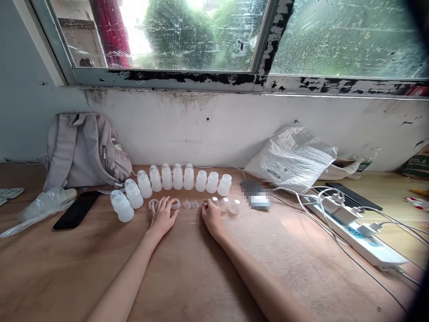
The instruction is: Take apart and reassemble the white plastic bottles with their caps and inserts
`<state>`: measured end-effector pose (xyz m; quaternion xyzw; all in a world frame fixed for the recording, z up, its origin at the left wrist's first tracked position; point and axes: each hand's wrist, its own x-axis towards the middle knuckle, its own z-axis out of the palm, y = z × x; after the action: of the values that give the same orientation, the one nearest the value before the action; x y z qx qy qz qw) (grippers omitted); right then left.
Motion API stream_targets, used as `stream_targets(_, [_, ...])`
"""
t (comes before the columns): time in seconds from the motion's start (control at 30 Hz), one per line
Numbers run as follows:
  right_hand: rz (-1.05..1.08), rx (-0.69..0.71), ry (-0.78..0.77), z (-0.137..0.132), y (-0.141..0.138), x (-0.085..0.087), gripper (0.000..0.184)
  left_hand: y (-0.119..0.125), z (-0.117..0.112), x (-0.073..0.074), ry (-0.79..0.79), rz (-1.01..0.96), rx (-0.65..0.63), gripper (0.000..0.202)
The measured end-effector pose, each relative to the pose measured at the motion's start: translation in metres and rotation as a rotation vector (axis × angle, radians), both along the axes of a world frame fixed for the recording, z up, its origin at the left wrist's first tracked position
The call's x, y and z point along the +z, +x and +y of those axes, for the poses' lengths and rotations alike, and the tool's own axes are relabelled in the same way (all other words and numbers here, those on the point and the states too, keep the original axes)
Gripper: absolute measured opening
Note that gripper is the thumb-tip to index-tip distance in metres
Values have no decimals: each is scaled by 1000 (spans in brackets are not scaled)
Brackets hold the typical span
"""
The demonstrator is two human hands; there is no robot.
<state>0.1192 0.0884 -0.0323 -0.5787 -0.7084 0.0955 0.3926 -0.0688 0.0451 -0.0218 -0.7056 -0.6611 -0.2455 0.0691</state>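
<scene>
Bottles (166, 178), cloudy white; caps (233, 209), clear; table (187, 268), reddish brown; backpack (80, 154), mauve-grey to my eye; phone (77, 210), black; mailer (295, 156), silvery white, printed dark; power strip (385, 255), white, touched with blue; curtain (113, 36), crimson; wall (167, 129), white, stained brown; window frame (187, 78), grey, blotched black.

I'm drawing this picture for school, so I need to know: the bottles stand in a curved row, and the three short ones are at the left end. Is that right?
Not quite: the three short bottles are at the right end, as the head view shows. The bottles do stand in a curved row.
</scene>
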Motion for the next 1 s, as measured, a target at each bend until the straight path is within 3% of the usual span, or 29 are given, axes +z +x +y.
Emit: stream_targets(1.0, [39, 60, -30, 5, -2, 1, 23, 1, 0, 2, -23, -8, 7, 32])
